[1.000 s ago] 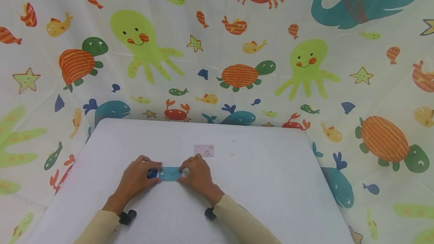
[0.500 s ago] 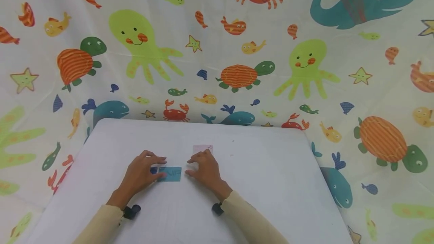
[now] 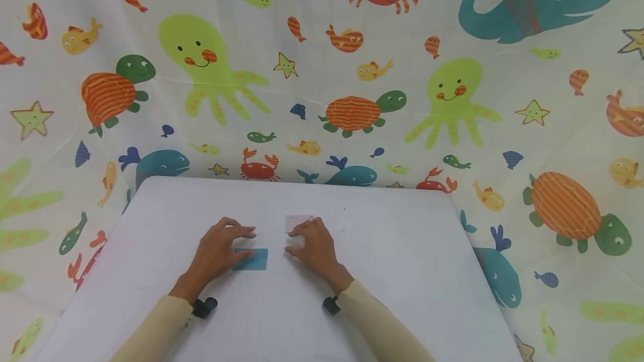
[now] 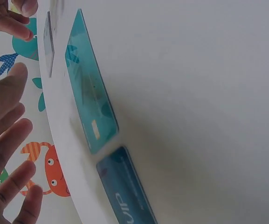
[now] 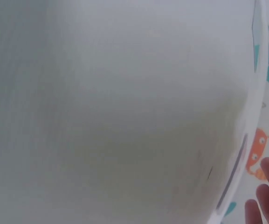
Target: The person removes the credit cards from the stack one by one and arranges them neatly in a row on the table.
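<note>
A teal card lies flat on the white table, left of centre. My left hand hovers over its left end, fingers bent loosely and holding nothing. In the left wrist view a dark blue card lies end to end with the teal card, a narrow gap between them; the hand hides this blue card in the head view. My right hand is apart from the teal card, to its right, with nothing in its fingers. It partly covers a pale pink card lying behind.
The white table runs to a back edge, where a curtain printed with sea animals hangs. A dark wrist camera is strapped under the left wrist and another camera under the right.
Both hands gripped the teal card's ends one second ago and have let go. The right hand has moved right, over part of the pink card; the left has shifted slightly right, covering the blue card.
</note>
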`<act>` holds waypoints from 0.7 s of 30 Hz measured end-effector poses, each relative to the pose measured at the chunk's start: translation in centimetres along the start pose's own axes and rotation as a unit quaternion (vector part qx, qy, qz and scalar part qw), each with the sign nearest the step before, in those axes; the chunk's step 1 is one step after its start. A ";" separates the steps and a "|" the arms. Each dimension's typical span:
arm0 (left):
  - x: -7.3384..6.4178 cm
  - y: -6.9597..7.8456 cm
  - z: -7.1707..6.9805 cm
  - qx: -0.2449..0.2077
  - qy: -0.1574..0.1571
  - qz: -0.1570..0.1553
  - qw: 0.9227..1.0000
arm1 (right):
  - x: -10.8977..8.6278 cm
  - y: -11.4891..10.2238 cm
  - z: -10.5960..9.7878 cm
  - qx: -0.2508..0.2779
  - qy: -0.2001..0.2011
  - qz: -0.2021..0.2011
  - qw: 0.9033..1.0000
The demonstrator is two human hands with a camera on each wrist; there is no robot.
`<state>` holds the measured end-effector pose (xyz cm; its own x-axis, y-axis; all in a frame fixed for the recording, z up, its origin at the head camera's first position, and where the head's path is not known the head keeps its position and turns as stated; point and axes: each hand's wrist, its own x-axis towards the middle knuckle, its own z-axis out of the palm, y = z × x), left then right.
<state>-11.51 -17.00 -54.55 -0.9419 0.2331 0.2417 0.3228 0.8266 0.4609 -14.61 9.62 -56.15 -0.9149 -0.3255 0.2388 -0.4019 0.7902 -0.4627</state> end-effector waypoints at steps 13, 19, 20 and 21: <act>1.8 1.4 1.0 -0.015 -0.002 -0.004 1.000 | 0.3 1.6 -1.0 -0.003 -0.001 0.033 0.999; 2.7 1.8 1.7 -0.008 -0.003 0.001 1.000 | 0.4 2.1 -1.4 0.000 0.005 0.049 0.999; 2.8 1.8 1.8 -0.007 -0.004 0.001 1.000 | 0.4 2.2 -1.4 0.001 0.006 0.049 0.999; 2.9 1.8 1.9 -0.006 -0.005 0.001 1.000 | 0.4 2.3 -1.4 0.001 0.008 0.048 0.999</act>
<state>-13.82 -13.86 -54.62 -0.9422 0.2395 0.2342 0.3255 0.8198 0.4711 -15.84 12.04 -55.88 -0.9487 -0.2393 0.2068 -0.3119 0.8161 -0.4865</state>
